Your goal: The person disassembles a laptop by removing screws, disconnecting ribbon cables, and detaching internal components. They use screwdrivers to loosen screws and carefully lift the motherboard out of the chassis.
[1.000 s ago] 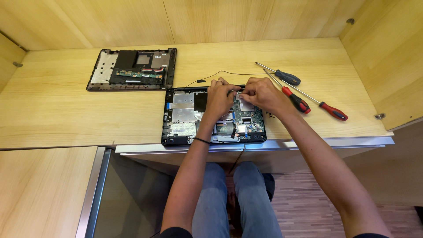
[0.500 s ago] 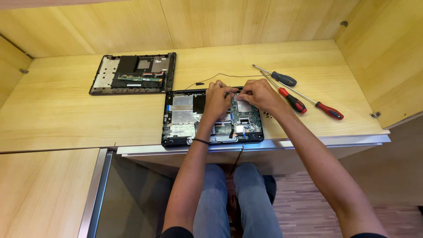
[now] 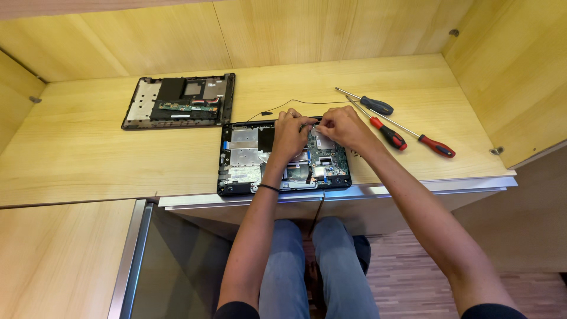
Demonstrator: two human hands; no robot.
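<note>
Left hand (image 3: pixel 290 134): it rests over the upper middle of the opened laptop base (image 3: pixel 283 155), fingers curled down onto the far edge of the board. Whether they pinch something I cannot tell; the part under them is too small to see.
Right hand (image 3: pixel 341 127): just beside the left hand, fingertips almost touching it, bent down onto the same spot. The grip looks narrow, but what is held I cannot tell.
Laptop base: open, circuit board and metal plates showing, lying at the front edge of the wooden desk (image 3: pixel 88 159), directly before the person.
Black wire (image 3: pixel 283 105): thin, runs from the far edge of the base out over the desk.
Second casing (image 3: pixel 180 100): another opened black shell, to the far left, well apart from the hands.
Screwdrivers: 3 lie to the right, 1 with black handle (image 3: pixel 378 106) and 2 with red handles (image 3: pixel 392 136) (image 3: pixel 437 146).
Change from 0.5 s ago: both hands stay at the same place on the board; nothing on the desk has moved.
</note>
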